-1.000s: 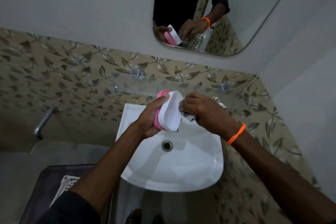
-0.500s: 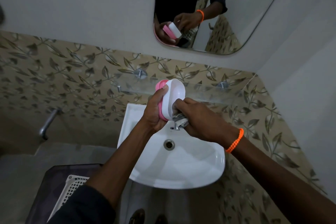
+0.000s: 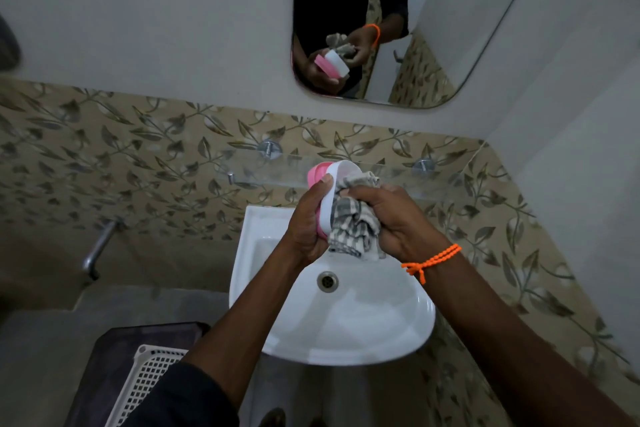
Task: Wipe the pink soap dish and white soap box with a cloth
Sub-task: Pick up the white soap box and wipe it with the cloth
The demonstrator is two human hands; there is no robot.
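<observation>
My left hand (image 3: 306,222) grips the pink soap dish (image 3: 316,174) and the white soap box (image 3: 341,173) together, held on edge above the sink (image 3: 363,322). The pink dish lies behind the white box, mostly hidden. My right hand (image 3: 391,218) holds a bunched grey checked cloth (image 3: 351,224) and presses it against the open side of the white box. The mirror (image 3: 433,28) reflects both hands, the box and the cloth.
A glass shelf (image 3: 398,172) on two metal mounts runs along the leaf-patterned tile wall just behind the hands. A metal tap (image 3: 98,248) juts from the wall at left. A white perforated basket (image 3: 152,378) sits on a dark stool at lower left.
The cloth has come up from under the white box and now covers its open side, much more of it showing. Both hands stay over the sink.
</observation>
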